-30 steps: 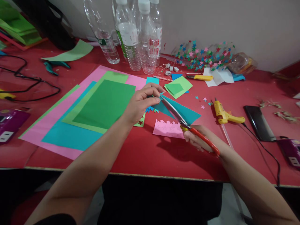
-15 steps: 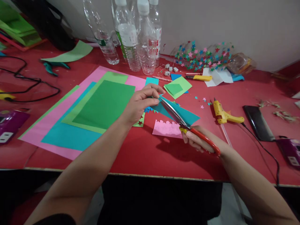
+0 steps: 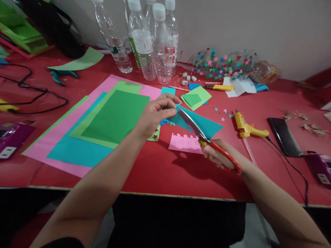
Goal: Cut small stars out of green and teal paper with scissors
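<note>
My left hand point(image 3: 157, 115) pinches the corner of a blue paper sheet point(image 3: 212, 126) between thumb and fingers, above the table. In my right hand point(image 3: 216, 155) is a pair of red-handled scissors point(image 3: 227, 156), fingers wrapped round the grips. Their blades lie along the blue paper, tips close to my left fingertips; whether the blades are parted is hard to make out. Below the scissors lies a pink paper strip point(image 3: 184, 144) with a notched upper edge. A light green paper piece point(image 3: 154, 135) with star shapes on it sits under my left hand.
Large coloured paper sheets point(image 3: 77, 151) overlap on the left. Plastic bottles point(image 3: 162, 51) stand at the back, near a clear bottle covered in stars point(image 3: 224, 65). To the right are a yellow glue gun point(image 3: 248, 129), its cord, and a black phone point(image 3: 284, 136). A yellow cutter point(image 3: 222, 88) lies behind.
The free end of the blue paper has shifted slightly right. My hands and the scissors keep nearly the same pose, while the whole view has moved a little.
</note>
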`<action>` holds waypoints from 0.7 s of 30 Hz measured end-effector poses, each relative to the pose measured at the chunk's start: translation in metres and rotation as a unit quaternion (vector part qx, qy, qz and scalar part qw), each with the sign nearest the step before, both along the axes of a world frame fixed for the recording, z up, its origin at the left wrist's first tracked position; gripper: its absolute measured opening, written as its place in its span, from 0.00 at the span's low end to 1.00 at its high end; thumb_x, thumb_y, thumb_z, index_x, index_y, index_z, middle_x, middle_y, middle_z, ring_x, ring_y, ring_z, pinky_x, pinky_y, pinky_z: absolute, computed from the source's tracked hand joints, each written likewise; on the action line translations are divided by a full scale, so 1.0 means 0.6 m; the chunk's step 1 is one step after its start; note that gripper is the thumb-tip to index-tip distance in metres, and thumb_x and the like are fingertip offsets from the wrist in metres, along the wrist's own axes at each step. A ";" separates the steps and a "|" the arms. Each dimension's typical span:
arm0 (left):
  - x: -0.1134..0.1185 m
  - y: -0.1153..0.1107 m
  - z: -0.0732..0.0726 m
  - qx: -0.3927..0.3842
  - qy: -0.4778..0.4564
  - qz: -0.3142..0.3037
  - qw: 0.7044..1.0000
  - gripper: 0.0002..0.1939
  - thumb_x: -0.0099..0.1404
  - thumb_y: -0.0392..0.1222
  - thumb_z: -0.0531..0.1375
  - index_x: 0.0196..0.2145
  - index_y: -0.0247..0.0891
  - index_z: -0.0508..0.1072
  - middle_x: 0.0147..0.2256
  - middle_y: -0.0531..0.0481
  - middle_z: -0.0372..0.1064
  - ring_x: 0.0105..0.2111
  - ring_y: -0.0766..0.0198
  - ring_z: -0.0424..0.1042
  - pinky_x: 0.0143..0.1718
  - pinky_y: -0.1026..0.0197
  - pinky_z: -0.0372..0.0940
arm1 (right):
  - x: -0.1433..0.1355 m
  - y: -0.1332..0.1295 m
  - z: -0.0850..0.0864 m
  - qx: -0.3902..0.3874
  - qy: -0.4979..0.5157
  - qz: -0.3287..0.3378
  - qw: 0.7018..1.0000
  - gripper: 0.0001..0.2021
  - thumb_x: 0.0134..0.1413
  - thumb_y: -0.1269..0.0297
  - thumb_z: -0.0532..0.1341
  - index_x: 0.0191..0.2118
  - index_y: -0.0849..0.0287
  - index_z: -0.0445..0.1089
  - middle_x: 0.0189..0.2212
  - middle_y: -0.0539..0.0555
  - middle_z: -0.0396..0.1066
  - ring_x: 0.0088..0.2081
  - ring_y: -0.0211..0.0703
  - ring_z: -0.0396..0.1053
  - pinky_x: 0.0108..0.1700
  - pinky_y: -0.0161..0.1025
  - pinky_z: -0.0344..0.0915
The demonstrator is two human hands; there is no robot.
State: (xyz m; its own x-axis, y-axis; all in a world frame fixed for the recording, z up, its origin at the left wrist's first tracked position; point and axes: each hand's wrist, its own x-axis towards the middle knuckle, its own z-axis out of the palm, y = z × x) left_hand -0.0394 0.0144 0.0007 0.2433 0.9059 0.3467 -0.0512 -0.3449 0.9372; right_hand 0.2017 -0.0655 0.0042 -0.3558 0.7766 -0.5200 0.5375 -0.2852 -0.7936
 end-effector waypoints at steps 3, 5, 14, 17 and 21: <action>0.003 0.001 -0.004 0.019 0.005 0.048 0.999 0.04 0.56 0.40 0.63 0.26 0.40 0.73 0.41 0.50 0.70 0.44 0.60 0.68 0.48 0.53 0.63 | -0.002 0.001 -0.007 0.011 0.024 -0.007 1.000 0.18 0.54 0.48 0.57 0.25 0.58 0.60 0.10 0.41 0.54 0.10 0.29 0.52 0.13 0.29 0.52; 0.005 0.001 -0.007 0.032 0.003 0.068 0.997 0.03 0.56 0.41 0.64 0.27 0.41 0.74 0.43 0.51 0.70 0.46 0.61 0.68 0.50 0.53 0.63 | -0.003 0.002 -0.009 0.016 0.022 -0.007 1.000 0.17 0.54 0.50 0.57 0.24 0.58 0.60 0.10 0.42 0.54 0.10 0.29 0.52 0.14 0.29 0.52; 0.007 -0.007 0.000 0.020 0.015 0.077 0.997 0.03 0.57 0.37 0.62 0.26 0.40 0.73 0.45 0.51 0.70 0.47 0.60 0.68 0.50 0.54 0.63 | 0.006 0.003 -0.002 0.077 -0.016 0.030 0.996 0.17 0.54 0.50 0.57 0.24 0.58 0.58 0.14 0.44 0.56 0.14 0.31 0.54 0.16 0.31 0.51; 0.004 -0.008 0.006 0.033 0.029 0.071 0.996 0.03 0.56 0.36 0.62 0.25 0.39 0.73 0.44 0.50 0.70 0.47 0.61 0.68 0.50 0.54 0.62 | 0.016 0.006 -0.005 0.110 -0.017 0.058 0.992 0.17 0.57 0.51 0.56 0.25 0.58 0.59 0.15 0.44 0.57 0.14 0.31 0.54 0.18 0.32 0.50; 0.000 -0.007 0.013 0.055 0.053 0.067 0.995 0.03 0.56 0.35 0.63 0.25 0.39 0.74 0.44 0.49 0.70 0.47 0.61 0.67 0.50 0.55 0.61 | 0.022 0.008 -0.007 0.131 -0.013 0.071 0.989 0.18 0.58 0.50 0.55 0.25 0.58 0.60 0.14 0.44 0.55 0.15 0.31 0.53 0.19 0.32 0.49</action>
